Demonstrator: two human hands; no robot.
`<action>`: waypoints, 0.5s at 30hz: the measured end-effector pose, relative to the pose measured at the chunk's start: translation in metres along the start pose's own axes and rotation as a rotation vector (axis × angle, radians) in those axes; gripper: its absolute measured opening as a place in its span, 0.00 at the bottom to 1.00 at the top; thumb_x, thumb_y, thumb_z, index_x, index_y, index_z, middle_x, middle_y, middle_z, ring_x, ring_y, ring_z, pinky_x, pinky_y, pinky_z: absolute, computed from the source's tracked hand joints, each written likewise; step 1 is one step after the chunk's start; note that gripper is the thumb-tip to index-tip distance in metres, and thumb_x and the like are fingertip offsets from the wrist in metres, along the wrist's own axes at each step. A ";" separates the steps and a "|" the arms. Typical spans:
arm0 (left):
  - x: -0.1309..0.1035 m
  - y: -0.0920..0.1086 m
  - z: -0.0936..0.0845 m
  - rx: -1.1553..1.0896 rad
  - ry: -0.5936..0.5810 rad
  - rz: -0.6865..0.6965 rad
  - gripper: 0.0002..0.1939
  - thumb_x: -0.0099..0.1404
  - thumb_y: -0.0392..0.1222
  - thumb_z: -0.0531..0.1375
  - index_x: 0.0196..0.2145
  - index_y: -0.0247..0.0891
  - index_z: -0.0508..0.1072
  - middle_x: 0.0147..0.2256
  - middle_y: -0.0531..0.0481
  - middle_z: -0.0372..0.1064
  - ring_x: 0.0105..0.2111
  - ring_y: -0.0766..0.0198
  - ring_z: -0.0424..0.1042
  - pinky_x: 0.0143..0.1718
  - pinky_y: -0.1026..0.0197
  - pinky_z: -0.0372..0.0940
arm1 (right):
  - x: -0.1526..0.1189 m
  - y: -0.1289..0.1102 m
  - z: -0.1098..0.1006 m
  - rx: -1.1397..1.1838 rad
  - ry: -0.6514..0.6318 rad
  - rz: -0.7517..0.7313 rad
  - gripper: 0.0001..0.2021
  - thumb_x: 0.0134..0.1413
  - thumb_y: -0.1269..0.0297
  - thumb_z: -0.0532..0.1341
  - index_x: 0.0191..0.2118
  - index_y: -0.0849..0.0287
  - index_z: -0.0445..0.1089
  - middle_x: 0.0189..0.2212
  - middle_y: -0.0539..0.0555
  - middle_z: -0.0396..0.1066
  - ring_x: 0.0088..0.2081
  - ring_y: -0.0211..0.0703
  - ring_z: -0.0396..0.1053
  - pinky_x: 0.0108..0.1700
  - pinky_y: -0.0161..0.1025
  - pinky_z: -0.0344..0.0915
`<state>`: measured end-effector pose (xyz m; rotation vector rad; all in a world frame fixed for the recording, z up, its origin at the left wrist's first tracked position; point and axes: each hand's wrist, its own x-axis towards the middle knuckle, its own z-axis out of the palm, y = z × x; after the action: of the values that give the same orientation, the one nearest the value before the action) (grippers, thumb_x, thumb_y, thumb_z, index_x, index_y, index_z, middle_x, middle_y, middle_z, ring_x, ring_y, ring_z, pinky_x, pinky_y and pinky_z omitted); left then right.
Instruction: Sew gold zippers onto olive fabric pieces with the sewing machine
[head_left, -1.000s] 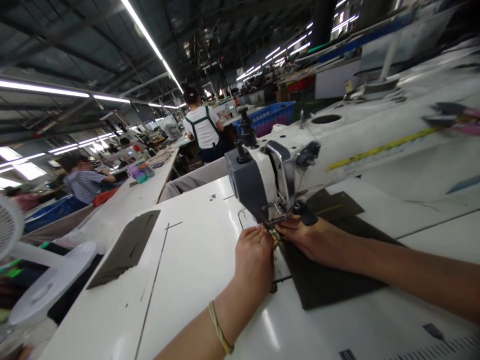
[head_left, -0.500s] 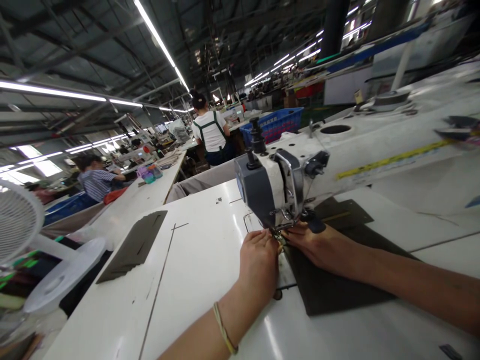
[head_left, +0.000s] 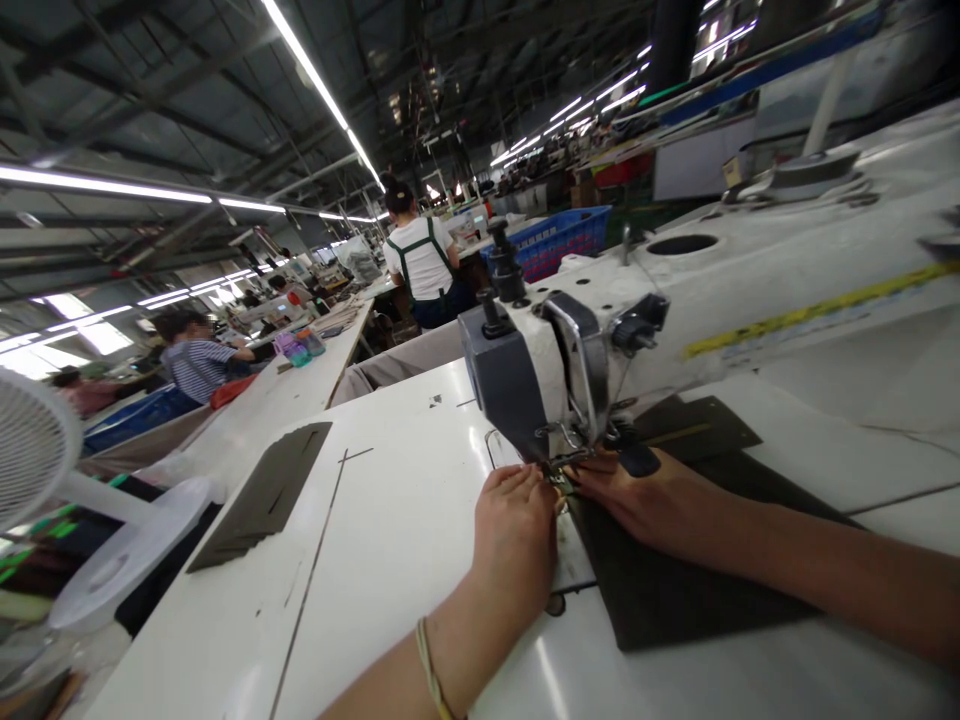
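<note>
A white and grey sewing machine stands over the table, its needle area low at the front. My left hand is closed just left of the needle, fingers curled with the tips by the presser foot; what they pinch is hidden. On the other side, my right hand rests on a dark flat panel, which looks like fabric or leather. Its fingers are pressed together on the panel's edge by the needle, the tips partly hidden behind the machine. Another dark piece with a yellowish strip lies behind that hand.
A stack of dark cut pieces lies on the white table at left. A white fan stands beyond the table's left edge. A yellow measuring tape runs along the machine arm. Co-workers sit ahead, near a blue crate.
The view has shifted slightly, so the machine appears a little farther left. Both hands stay beside the needle, and the dark panel remains under my right hand.
</note>
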<state>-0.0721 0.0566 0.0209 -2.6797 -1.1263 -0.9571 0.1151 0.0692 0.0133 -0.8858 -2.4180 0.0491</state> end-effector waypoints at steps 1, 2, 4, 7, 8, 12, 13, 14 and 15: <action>-0.001 0.000 0.000 -0.001 -0.001 0.004 0.05 0.67 0.34 0.55 0.32 0.36 0.68 0.34 0.45 0.75 0.35 0.58 0.75 0.43 0.54 0.68 | -0.001 0.000 0.001 0.005 0.003 0.002 0.15 0.57 0.77 0.48 0.38 0.59 0.71 0.36 0.57 0.73 0.39 0.45 0.72 0.46 0.42 0.69; -0.001 0.001 0.000 -0.001 -0.004 0.007 0.05 0.67 0.33 0.54 0.33 0.36 0.68 0.34 0.45 0.75 0.35 0.59 0.75 0.44 0.54 0.68 | -0.002 0.001 0.002 0.006 0.007 0.004 0.15 0.57 0.77 0.49 0.39 0.59 0.72 0.36 0.57 0.73 0.39 0.45 0.72 0.46 0.43 0.69; -0.003 0.002 0.000 -0.003 0.000 0.011 0.06 0.68 0.33 0.53 0.33 0.36 0.68 0.35 0.45 0.75 0.35 0.59 0.75 0.44 0.53 0.68 | -0.004 0.002 0.004 -0.001 0.025 0.003 0.14 0.56 0.76 0.50 0.40 0.59 0.72 0.37 0.57 0.74 0.39 0.45 0.72 0.47 0.43 0.68; -0.004 0.002 0.000 -0.020 0.017 0.007 0.06 0.67 0.33 0.53 0.33 0.37 0.68 0.34 0.45 0.75 0.36 0.58 0.75 0.43 0.54 0.68 | -0.006 0.001 0.005 -0.012 0.067 0.003 0.14 0.57 0.74 0.51 0.41 0.58 0.72 0.37 0.57 0.74 0.40 0.44 0.72 0.46 0.42 0.69; -0.004 0.002 -0.001 -0.026 0.020 0.002 0.06 0.67 0.33 0.53 0.32 0.37 0.68 0.34 0.45 0.75 0.36 0.58 0.75 0.43 0.53 0.68 | -0.006 0.000 0.005 -0.019 0.079 0.008 0.13 0.57 0.74 0.51 0.41 0.58 0.72 0.37 0.57 0.74 0.39 0.44 0.72 0.45 0.42 0.69; -0.004 0.002 0.000 -0.033 0.035 -0.015 0.07 0.67 0.34 0.54 0.30 0.38 0.67 0.32 0.47 0.75 0.34 0.57 0.75 0.41 0.53 0.68 | -0.004 -0.005 0.003 -0.063 0.114 0.020 0.13 0.60 0.72 0.49 0.38 0.58 0.71 0.36 0.57 0.74 0.38 0.43 0.72 0.44 0.41 0.69; -0.004 0.002 0.000 -0.036 0.036 -0.021 0.07 0.67 0.34 0.55 0.30 0.38 0.67 0.32 0.47 0.75 0.34 0.57 0.75 0.41 0.53 0.68 | -0.004 -0.005 0.004 -0.090 0.130 0.018 0.13 0.61 0.72 0.49 0.38 0.59 0.71 0.36 0.57 0.74 0.38 0.44 0.72 0.44 0.41 0.69; -0.004 0.001 0.000 -0.040 0.035 -0.026 0.06 0.66 0.33 0.55 0.30 0.38 0.68 0.32 0.48 0.74 0.34 0.58 0.75 0.41 0.53 0.68 | -0.004 -0.005 0.006 -0.134 0.151 0.021 0.13 0.61 0.71 0.49 0.39 0.60 0.71 0.37 0.59 0.74 0.39 0.45 0.72 0.45 0.43 0.69; -0.005 0.001 -0.001 -0.045 0.032 -0.037 0.06 0.66 0.33 0.55 0.31 0.38 0.68 0.32 0.48 0.74 0.33 0.58 0.75 0.41 0.53 0.68 | -0.004 -0.004 0.008 -0.194 0.179 0.031 0.13 0.61 0.68 0.49 0.40 0.62 0.71 0.37 0.61 0.74 0.39 0.48 0.71 0.45 0.46 0.68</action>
<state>-0.0742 0.0529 0.0190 -2.6774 -1.1656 -1.0393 0.1110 0.0647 0.0056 -0.9706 -2.2687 -0.2473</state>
